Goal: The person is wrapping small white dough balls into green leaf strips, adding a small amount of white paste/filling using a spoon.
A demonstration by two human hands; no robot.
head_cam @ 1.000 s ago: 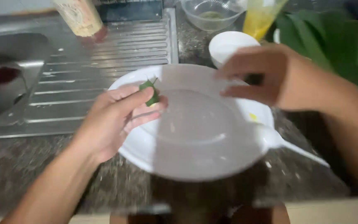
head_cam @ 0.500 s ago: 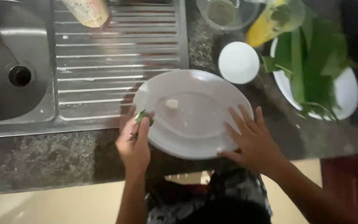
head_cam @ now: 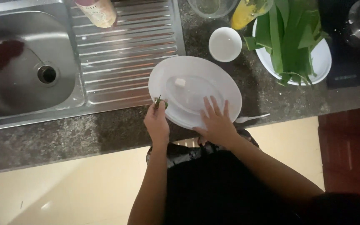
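A large white oval plate [head_cam: 213, 75] lies on the dark stone counter beside the sink's ribbed drainboard. A small pale lump [head_cam: 180, 82] sits near the plate's middle. My left hand [head_cam: 157, 123] is at the plate's near left rim and pinches a small green leaf piece [head_cam: 160, 103]. My right hand [head_cam: 216, 121] rests flat on the plate's near edge, fingers spread, holding nothing.
A steel sink [head_cam: 26, 66] with a drain lies at the left. A bottle [head_cam: 98, 12] stands on the drainboard. Behind the plate are a small white bowl [head_cam: 225, 43], a glass bowl [head_cam: 211, 7], a yellow jug [head_cam: 246, 12] and a plate of long green leaves [head_cam: 292, 37]. A white spoon [head_cam: 253, 118] lies at the counter's edge.
The view has pulled back and higher, so the plate looks smaller. My right hand has come down from above the plate to rest on its near edge. My left hand stays at the left rim.
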